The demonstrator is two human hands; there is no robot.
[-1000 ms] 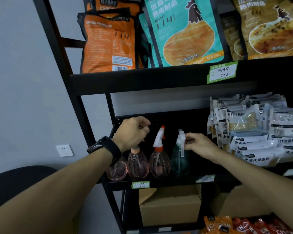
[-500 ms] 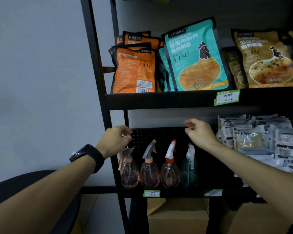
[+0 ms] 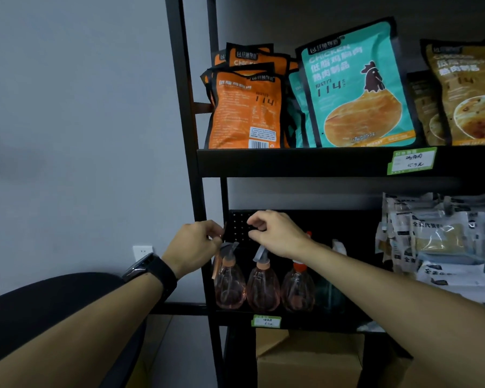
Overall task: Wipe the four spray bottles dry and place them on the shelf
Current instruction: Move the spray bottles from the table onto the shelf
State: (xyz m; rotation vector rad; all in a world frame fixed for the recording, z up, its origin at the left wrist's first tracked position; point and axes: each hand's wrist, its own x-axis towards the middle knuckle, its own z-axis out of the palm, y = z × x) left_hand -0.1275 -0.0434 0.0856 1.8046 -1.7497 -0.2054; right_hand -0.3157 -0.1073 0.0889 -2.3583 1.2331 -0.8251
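Shelf [image 3: 291,320] bottles [image 3: 262,287] below both hands [image 3: 277,233]

Four teardrop-shaped clear plastic spray bottles are standing upright in a close row on the black metal shelf [image 3: 291,322]: three pink ones [image 3: 230,287] [image 3: 263,289] [image 3: 297,291], and a teal one [image 3: 329,292] sitting rightmost, partly hidden.
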